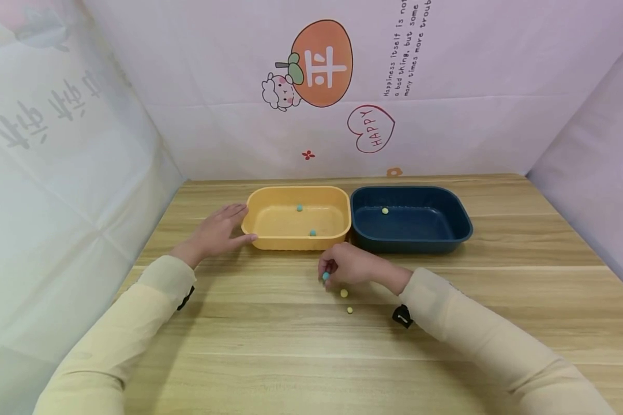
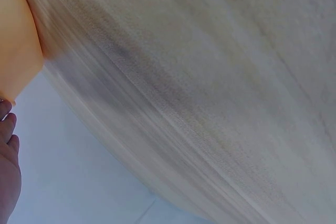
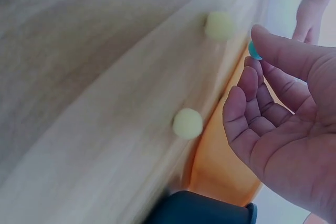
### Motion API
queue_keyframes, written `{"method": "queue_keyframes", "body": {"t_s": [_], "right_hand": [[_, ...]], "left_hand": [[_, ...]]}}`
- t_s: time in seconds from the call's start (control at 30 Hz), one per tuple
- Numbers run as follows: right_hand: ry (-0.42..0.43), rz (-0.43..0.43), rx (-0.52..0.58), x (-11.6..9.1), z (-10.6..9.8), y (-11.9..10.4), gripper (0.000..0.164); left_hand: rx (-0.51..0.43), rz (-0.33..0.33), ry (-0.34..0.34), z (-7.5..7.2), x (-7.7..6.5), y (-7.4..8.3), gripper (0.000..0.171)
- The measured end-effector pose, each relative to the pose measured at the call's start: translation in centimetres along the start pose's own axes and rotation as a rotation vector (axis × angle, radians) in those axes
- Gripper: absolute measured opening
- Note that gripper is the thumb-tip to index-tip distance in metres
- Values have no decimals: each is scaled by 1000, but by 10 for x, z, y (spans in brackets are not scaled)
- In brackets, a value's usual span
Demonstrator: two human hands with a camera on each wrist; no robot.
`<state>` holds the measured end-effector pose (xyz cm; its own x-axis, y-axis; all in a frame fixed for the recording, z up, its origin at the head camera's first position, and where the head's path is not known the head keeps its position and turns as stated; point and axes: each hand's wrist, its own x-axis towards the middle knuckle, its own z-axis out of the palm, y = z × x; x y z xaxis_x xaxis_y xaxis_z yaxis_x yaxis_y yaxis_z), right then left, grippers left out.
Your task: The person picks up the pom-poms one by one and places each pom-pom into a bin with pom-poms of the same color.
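Note:
My right hand pinches a small blue ball between thumb and fingertips, in front of the yellow bin. In the right wrist view the same blue ball peeks out past the thumb. Two pale yellow balls, one nearer the hand and one closer to me, lie on the table. My left hand rests at the left end of the yellow bin, its fingers fairly straight and touching the rim. Inside that bin are two blue balls. The dark blue bin contains a yellow ball.
Both bins stand side by side near the back of the wooden table. Behind them hangs a white printed cloth, and more cloth walls flank both sides. The left wrist view shows mostly blurred tabletop and part of the yellow bin.

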<state>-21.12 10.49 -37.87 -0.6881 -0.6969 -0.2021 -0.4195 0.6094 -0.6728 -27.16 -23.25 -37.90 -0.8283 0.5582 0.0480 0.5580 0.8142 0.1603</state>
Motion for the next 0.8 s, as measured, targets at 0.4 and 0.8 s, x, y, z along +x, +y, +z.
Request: {"method": "queue_keyframes", "body": {"t_s": [0.4,0.8], "right_hand": [[82,-44,-2,-4,-13,-2,13],[171,-70,27,-6,-22,-7,12]], "left_hand": [[8,4,-6,-1,0,0,85],[5,1,-13,-2,0,1,85]]}}
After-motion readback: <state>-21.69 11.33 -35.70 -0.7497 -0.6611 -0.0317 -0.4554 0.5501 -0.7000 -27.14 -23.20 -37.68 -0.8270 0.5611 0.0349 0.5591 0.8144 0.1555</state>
